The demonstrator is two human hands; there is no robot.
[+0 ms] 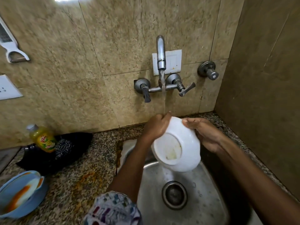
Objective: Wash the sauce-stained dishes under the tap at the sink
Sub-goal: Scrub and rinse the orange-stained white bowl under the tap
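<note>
White bowl sits tilted over the steel sink, held between both hands with its underside and foot ring turned toward the camera; a faint yellowish smear shows inside the foot ring. The left hand grips the bowl's far left rim, its fingers curled over the edge right where the water stream from the tap lands. The right hand holds the bowl's right side, fingers curled around the rim and wall. Water runs off the bowl's near edge down toward the drain in the sink floor.

On the speckled stone bench to the left of the sink, a blue bowl stands at the near left with a white plate lying inside it, streaked with orange sauce. Farther back on the bench a yellow bottle of dish liquid stands upright against a dark cloth. An orange-brown stain marks the bench just beside the sink's left edge.

On the tiled wall behind, two lever handles flank the tap's base, a separate round valve sits to the right, and a white switch plate is behind the spout. A white grater and peeler hangs at the far left. A patterned sleeve shows at the near edge.
</note>
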